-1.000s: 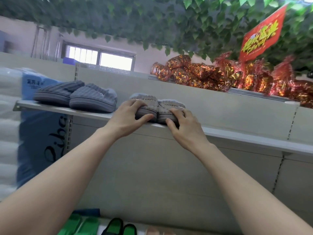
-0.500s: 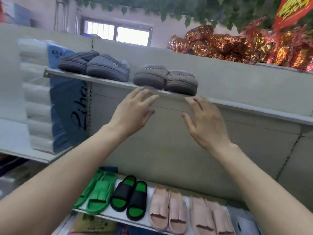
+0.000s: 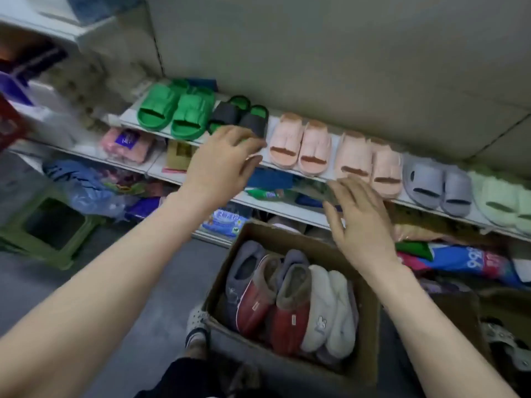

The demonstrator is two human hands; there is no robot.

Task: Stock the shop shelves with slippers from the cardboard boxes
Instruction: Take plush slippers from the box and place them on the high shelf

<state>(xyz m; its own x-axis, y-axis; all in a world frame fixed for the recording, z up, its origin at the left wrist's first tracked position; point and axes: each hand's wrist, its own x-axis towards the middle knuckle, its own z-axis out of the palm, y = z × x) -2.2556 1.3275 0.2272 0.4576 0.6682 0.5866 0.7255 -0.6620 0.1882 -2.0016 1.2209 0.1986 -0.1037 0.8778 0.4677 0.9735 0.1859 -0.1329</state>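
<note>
An open cardboard box stands on the floor below me. It holds a grey slipper, red slippers and white fluffy slippers, packed side by side. My left hand hovers empty in front of the shelf, fingers relaxed. My right hand hangs open above the box's far edge, holding nothing. On that shelf stand green slides, black-green slides, pink slides, grey slides and pale green slides.
Lower shelves hold packaged goods and bags. A green plastic stool stands on the grey floor at left. My foot in a white clog is beside the box. A second box sits at right.
My view has dropped from the top shelf to the floor. Both hands let go of the grey slippers placed up there and came down, empty, over the cardboard box.
</note>
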